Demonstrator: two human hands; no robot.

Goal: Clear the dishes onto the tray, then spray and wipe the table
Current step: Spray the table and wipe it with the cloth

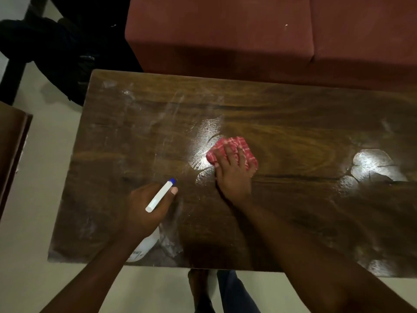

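Observation:
A dark wooden table [293,123] fills the view, streaked with pale smears and wet patches. My right hand [233,175] presses flat on a folded red and white checked cloth [232,146] near the table's middle. My left hand [146,206] grips a white spray bottle [159,196] with a blue nozzle tip, held above the table's near left part. The nozzle points toward the table's middle. The bottle's body shows below my wrist. No dishes or tray are in view.
A maroon sofa [248,37] stands just behind the table's far edge. Dark furniture and a black bundle [45,46] sit at the far left. A brown wooden piece [11,150] edges in at left. My legs [225,292] stand at the near edge on a pale floor.

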